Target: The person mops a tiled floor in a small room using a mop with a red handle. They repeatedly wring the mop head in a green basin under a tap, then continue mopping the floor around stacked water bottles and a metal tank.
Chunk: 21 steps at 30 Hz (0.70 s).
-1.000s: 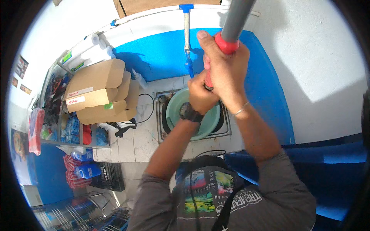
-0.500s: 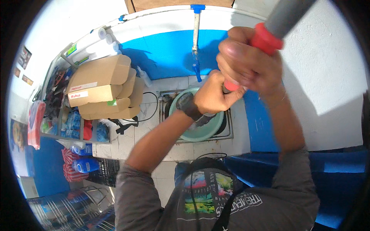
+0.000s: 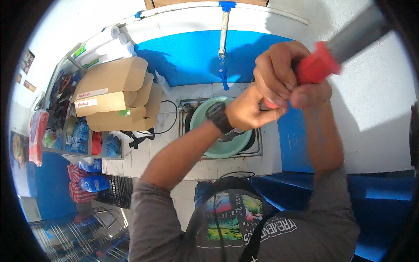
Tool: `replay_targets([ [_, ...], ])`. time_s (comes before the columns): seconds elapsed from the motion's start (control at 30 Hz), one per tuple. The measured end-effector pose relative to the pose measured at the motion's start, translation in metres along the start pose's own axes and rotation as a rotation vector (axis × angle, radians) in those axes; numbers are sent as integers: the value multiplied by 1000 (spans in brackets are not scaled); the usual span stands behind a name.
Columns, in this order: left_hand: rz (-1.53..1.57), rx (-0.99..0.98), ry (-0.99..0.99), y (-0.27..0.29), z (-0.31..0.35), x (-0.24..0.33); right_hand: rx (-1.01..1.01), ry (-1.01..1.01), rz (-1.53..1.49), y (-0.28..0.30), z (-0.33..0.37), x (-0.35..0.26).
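Observation:
A thick grey pole (image 3: pixel 358 37) with a red ribbed collar (image 3: pixel 317 64) slants from the upper right down toward my hands. My right hand (image 3: pixel 283 72) is wrapped around the pole at the red collar, thumb below it. Just lower, my left hand (image 3: pixel 248 109) closes on the pole's lower end, where a bit of red shows between the fingers. The far end of the pole runs out of view at the upper right. Beneath my hands sits a pale green basin (image 3: pixel 205 146) with dark wet-looking cloth in it, partly hidden by my left wrist.
The basin rests on a metal-framed grate (image 3: pixel 257 153) in a white tiled counter (image 3: pixel 144 163). A blue tap (image 3: pixel 223 74) hangs above it. Brown cardboard boxes (image 3: pixel 111 83) and a white bottle (image 3: pixel 163 82) stand at left, beside a shelf of packages (image 3: pixel 78 137). White wall lies close on the right.
The pole's upper part has swung to the right and tilted lower. My right hand has turned with it, its thumb now showing under the collar. My left hand stays at the lower end.

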<state>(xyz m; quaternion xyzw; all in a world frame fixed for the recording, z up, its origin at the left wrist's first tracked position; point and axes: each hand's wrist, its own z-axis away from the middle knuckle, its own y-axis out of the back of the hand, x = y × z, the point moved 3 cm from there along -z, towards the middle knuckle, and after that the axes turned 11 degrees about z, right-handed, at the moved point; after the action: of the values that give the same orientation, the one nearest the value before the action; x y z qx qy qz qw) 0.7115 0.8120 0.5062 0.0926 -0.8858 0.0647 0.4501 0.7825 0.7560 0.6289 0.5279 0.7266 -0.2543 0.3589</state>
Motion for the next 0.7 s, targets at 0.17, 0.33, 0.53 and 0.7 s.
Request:
replay_targets([
  [0.17, -74, 82, -80, -1, -5, 20, 131, -261, 56, -2, 2, -5],
  [0.33, -225, 421, -183, 0, 13, -20, 614, -211, 333, -14, 17, 25],
  [0.53, -396, 581, -188, -1, 31, -46, 847, -64, 766, -30, 28, 49],
  [0.7, -583, 528, -189, 0, 21, -41, 882, -41, 669, -24, 25, 44],
])
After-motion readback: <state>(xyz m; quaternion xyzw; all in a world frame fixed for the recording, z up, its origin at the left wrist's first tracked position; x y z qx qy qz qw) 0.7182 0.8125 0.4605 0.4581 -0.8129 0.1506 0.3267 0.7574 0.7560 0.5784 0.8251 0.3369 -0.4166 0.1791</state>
